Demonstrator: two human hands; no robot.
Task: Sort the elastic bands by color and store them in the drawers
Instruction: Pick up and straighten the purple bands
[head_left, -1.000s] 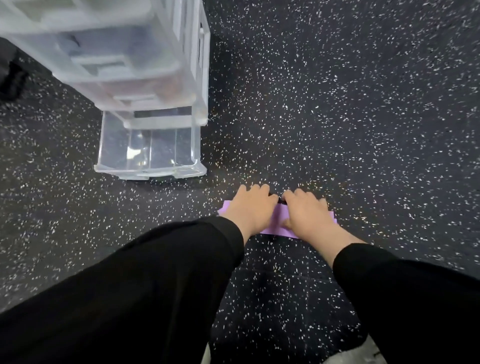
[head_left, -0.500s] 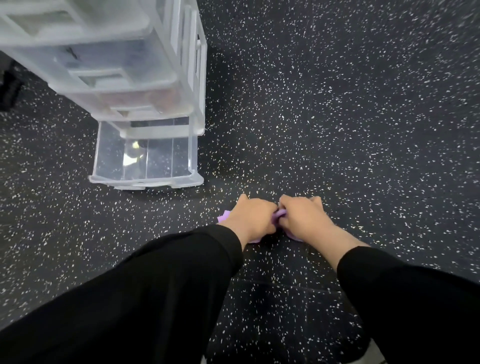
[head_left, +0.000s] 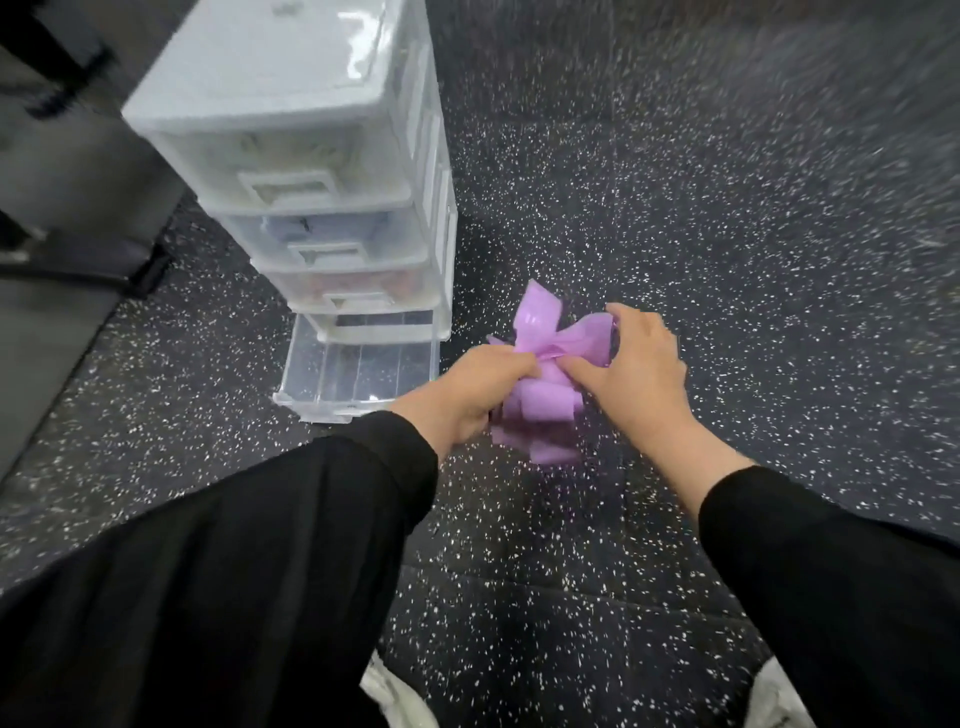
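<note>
A bunch of purple elastic bands hangs in the air above the speckled floor, crumpled, with loose ends sticking up and down. My left hand grips the bunch at its left side. My right hand pinches it from the right. To the left stands a white plastic drawer unit with several drawers. Its bottom drawer is pulled out, clear-walled, and nothing shows inside it. The upper drawers are shut, with faint coloured contents behind their fronts.
The dark speckled rubber floor spreads to the right and front. A dark grey padded object with black straps lies at the left, behind the drawer unit. Pale shoe tips show at the bottom edge.
Both hands gathered the purple bands flat on the floor into a bunch and lifted them off it. The view rose and tilted, showing the whole drawer unit.
</note>
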